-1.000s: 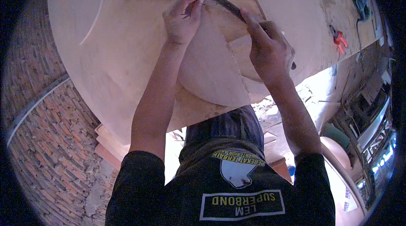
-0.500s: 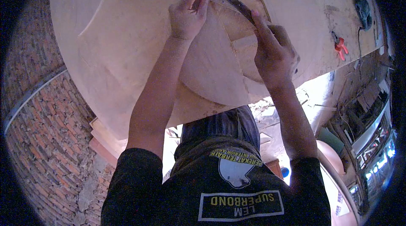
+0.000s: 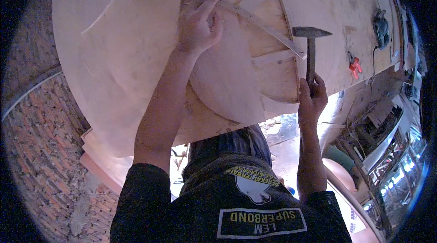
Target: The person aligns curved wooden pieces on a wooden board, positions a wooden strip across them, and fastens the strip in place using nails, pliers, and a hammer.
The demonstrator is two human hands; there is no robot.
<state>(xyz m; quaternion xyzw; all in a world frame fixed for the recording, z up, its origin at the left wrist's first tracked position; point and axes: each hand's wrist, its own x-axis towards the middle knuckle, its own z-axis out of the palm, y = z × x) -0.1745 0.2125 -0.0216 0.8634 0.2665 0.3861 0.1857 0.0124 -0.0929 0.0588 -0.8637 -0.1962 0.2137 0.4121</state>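
Wooden strip [image 3: 264,27] across curved plywood panels [image 3: 236,79], hammer [image 3: 311,47] right of it, clamp [image 3: 353,65] farther right

Pale plywood sheet [image 3: 136,52], red clamp [image 3: 353,66]

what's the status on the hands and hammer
Left hand pressing wooden strip on plywood. Right hand grips hammer, head raised off strip. Nothing between.
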